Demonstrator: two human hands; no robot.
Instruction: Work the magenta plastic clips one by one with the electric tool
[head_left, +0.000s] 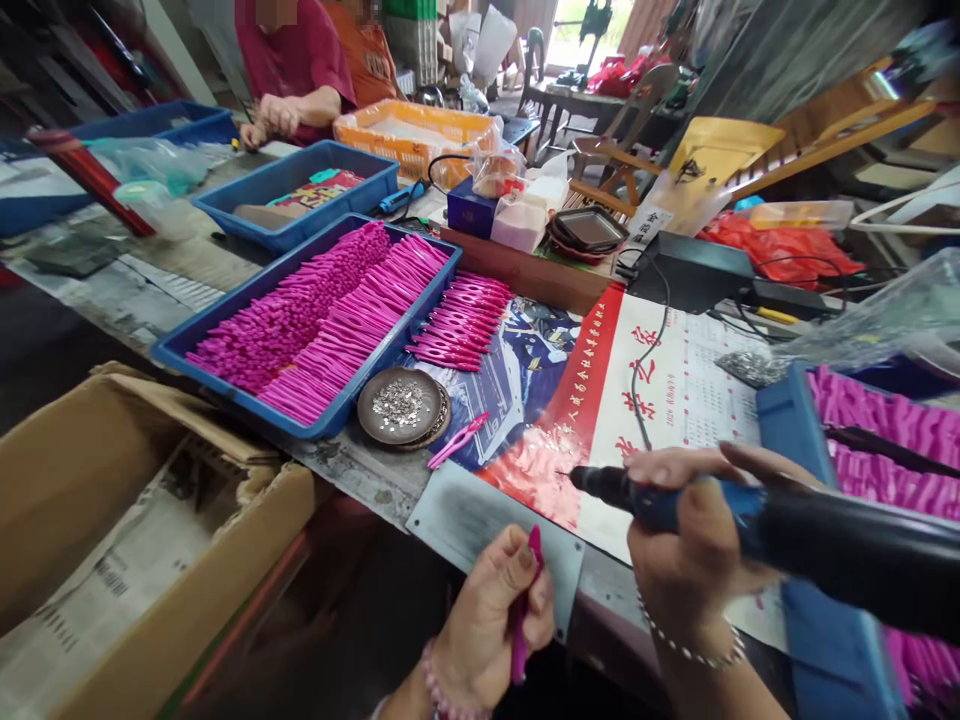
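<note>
My left hand (504,610) is closed around a slim pink plastic piece (520,625), held upright near the table's front edge. My right hand (694,540) grips a dark electric screwdriver (817,535), its thin bit pointing left over the red part of a printed sheet. Below and left of the bit lies a grey metal plate (491,520). One loose pink piece (459,440) rests beside a round dish (375,420) of small shiny metal bits. Behind the dish, several glossy pink pieces (465,320) lie in a row, next to a blue tray (330,425) packed with more.
An open cardboard box (247,560) stands at the lower left. Another blue bin (799,420) with pink pieces is at the right. A black cord (637,390) crosses the printed sheet (686,370). Across the table sits a person in a dark red shirt (300,50).
</note>
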